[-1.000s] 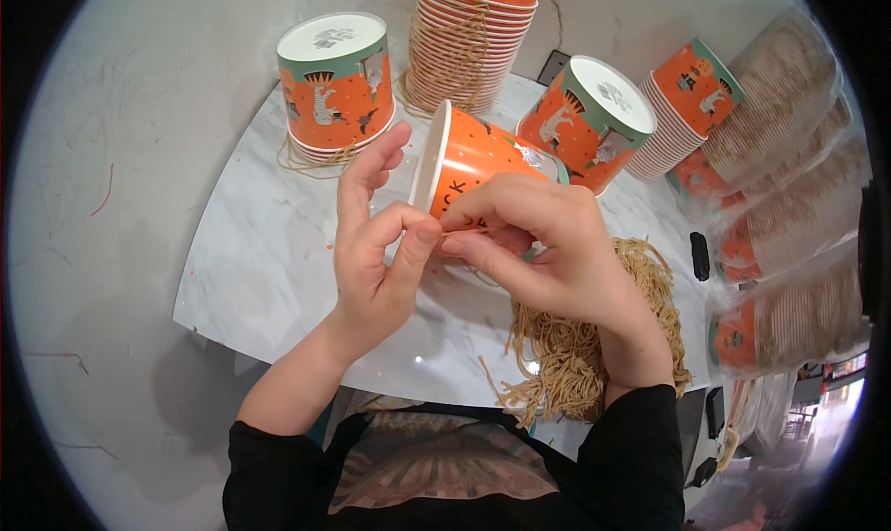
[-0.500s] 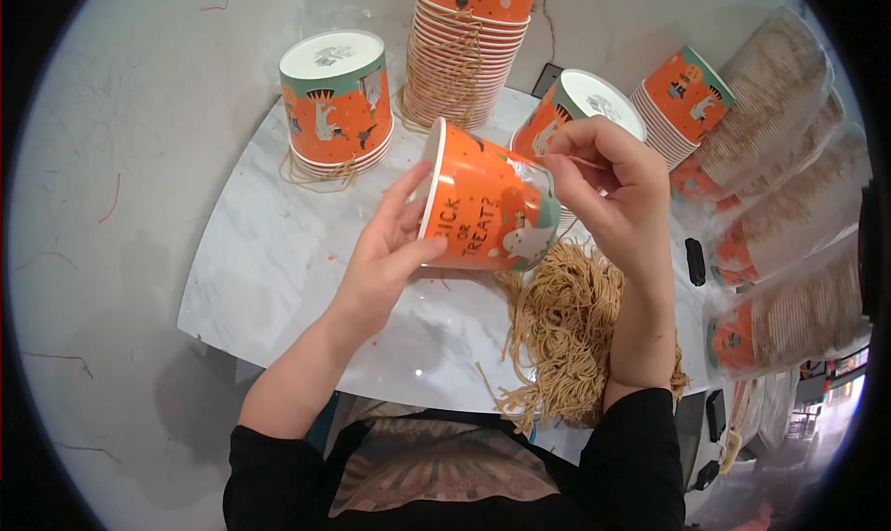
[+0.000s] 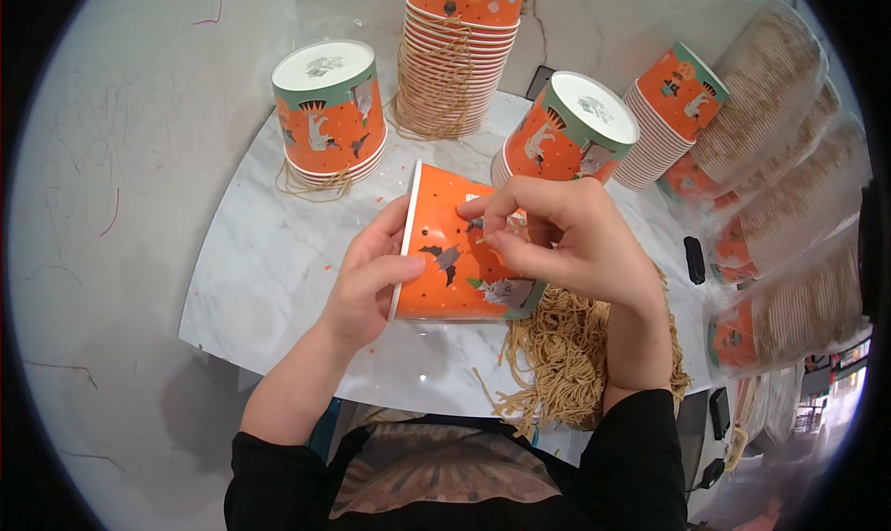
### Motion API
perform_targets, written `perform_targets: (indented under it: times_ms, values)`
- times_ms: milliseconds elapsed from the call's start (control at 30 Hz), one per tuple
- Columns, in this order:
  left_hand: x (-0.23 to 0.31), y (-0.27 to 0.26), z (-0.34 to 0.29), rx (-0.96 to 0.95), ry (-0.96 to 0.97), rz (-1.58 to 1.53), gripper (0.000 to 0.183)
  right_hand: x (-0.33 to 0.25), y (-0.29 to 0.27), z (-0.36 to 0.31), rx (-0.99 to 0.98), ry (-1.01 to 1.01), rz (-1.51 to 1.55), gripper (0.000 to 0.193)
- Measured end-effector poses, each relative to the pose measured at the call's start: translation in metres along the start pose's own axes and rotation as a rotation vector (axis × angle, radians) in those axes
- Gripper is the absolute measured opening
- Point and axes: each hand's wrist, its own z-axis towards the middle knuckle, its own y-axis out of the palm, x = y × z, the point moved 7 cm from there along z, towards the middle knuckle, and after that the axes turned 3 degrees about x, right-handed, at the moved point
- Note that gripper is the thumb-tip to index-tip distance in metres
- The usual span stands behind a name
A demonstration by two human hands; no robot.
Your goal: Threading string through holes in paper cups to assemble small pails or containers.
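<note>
Tipped on its side, an orange paper cup (image 3: 455,285) with a bat pattern and green base band is over the middle of the table. Its white rim faces left. My left hand (image 3: 367,276) grips it by the rim, thumb on the outer wall and fingers partly hidden inside. My right hand (image 3: 566,239) is closed in a pinch against the cup's upper side, with a short bit of tan string (image 3: 484,240) at the fingertips. Below my right wrist lies a heap of tan strings (image 3: 566,355).
Upside-down cups (image 3: 329,113) stand at the back left with string around their rims. Behind rises a tall cup stack (image 3: 459,67). More inverted cups (image 3: 580,127) and another stack (image 3: 664,123) stand back right, beside bagged cups (image 3: 775,197). A small black object (image 3: 694,260) lies near the right edge.
The cup has come down toward me and turned, so bats now face up instead of lettering. My right hand has moved left and down from the base end onto the cup's side.
</note>
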Motion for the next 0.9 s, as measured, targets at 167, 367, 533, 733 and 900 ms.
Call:
perform_targets:
  times_ms: [167, 367, 533, 733, 900]
  values:
    - [0.006, 0.006, 0.000, -0.078, 0.046, -0.003, 0.078, 0.000, 0.002, -0.001, 0.021, -0.108, 0.005, 0.010]
    - [0.001, 0.011, 0.000, -0.054, 0.083, -0.034, 0.084, -0.014, 0.014, -0.003, 0.256, -0.383, -0.261, 0.015]
    - [-0.002, 0.014, 0.000, -0.058, 0.070, -0.076, 0.085, -0.019, 0.021, -0.005, 0.316, -0.437, -0.413, 0.015]
    - [-0.003, 0.009, 0.001, -0.076, 0.009, -0.215, 0.070, -0.021, 0.025, -0.005, 0.356, -0.482, -0.493, 0.017]
    - [-0.002, 0.009, 0.000, -0.063, 0.023, -0.177, 0.069, -0.022, 0.027, -0.006, 0.363, -0.500, -0.508, 0.018]
